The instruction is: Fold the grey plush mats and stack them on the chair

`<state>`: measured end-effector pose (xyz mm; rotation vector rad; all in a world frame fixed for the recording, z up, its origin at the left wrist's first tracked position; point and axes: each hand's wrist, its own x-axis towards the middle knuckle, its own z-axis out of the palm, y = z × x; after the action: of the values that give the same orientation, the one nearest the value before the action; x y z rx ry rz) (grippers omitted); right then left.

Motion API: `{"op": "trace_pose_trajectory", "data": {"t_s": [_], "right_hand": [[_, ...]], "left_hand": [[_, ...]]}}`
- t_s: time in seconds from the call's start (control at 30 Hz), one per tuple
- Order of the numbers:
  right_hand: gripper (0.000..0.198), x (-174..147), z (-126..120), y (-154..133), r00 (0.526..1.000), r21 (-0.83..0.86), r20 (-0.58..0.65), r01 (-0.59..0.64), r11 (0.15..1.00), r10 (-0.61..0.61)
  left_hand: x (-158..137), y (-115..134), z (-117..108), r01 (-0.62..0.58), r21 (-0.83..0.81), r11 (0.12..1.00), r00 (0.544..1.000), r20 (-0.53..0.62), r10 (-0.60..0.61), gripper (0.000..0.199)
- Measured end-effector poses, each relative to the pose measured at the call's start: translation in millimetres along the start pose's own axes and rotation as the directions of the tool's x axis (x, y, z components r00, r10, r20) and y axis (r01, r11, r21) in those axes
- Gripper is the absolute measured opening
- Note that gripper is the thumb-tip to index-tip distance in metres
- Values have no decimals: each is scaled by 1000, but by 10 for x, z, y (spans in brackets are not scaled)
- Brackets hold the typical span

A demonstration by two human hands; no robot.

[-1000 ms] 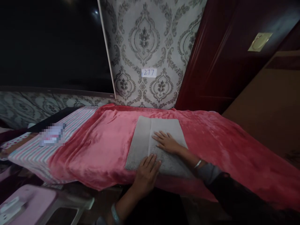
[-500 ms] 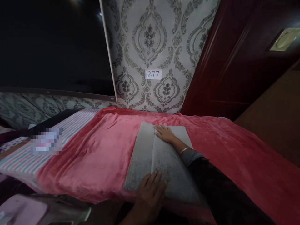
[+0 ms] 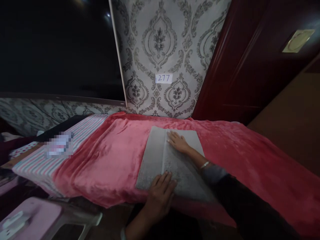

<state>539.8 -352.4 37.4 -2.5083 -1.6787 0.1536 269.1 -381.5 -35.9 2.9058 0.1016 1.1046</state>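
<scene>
A flat grey piece of folded fabric (image 3: 152, 160) lies on the pink plush blanket (image 3: 107, 153), a pale seam or edge running along its length. My left hand (image 3: 161, 191) rests on the near end of the grey fabric, over that pale line, its fingers extended. Farther up, my right hand (image 3: 178, 143) lies flat with fingers spread on the far part of the fabric, just right of the line. Neither hand grips anything.
To the left is a striped cloth (image 3: 40, 163) bearing a blurred-out item (image 3: 60, 145). A pink stool (image 3: 35, 215) with a white object on it stands at lower left. Behind are a large dark screen (image 3: 55, 50), patterned wall (image 3: 160, 43) and dark red door (image 3: 240, 60).
My right hand has slid slightly right, off the pale line. My left hand stays on the fabric's near end. The camera view has shifted slightly, showing more of the stool.
</scene>
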Motion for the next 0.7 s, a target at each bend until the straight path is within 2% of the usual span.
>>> {"op": "trace_pose_trajectory", "data": {"t_s": [0.1,0.2,0.3,0.37,0.43,0.53,0.6,0.7], "right_hand": [[58,-602,129,-50,993,-41,-16,118,992,-119],[57,-1113,297,-124,984,-46,-7,179,983,-179],[57,-1387,404,-224,985,-25,-3,175,984,-175],[56,-1453,431,-282,986,-17,-27,161,987,-162],[54,-1472,440,-319,985,-17,-70,160,987,-161],[54,-1476,446,-342,978,-29,-114,171,985,-173],[54,-1481,450,-351,976,-39,-127,172,984,-176],[53,-1488,451,-366,975,-48,-140,169,984,-174]], "left_hand": [[6,7,25,25,-15,1000,1000,10,-25,44],[26,22,-11,49,-88,995,999,11,-48,40],[102,23,-148,126,-265,956,991,0,-131,34],[227,-12,-267,203,-361,910,978,40,-203,38],[431,-99,-343,247,-375,894,968,130,-213,42],[845,-337,-269,207,-308,929,946,305,-109,49],[1128,-538,-98,151,-258,954,897,440,-23,51],[1463,-808,225,113,-156,981,782,623,9,55]]}}
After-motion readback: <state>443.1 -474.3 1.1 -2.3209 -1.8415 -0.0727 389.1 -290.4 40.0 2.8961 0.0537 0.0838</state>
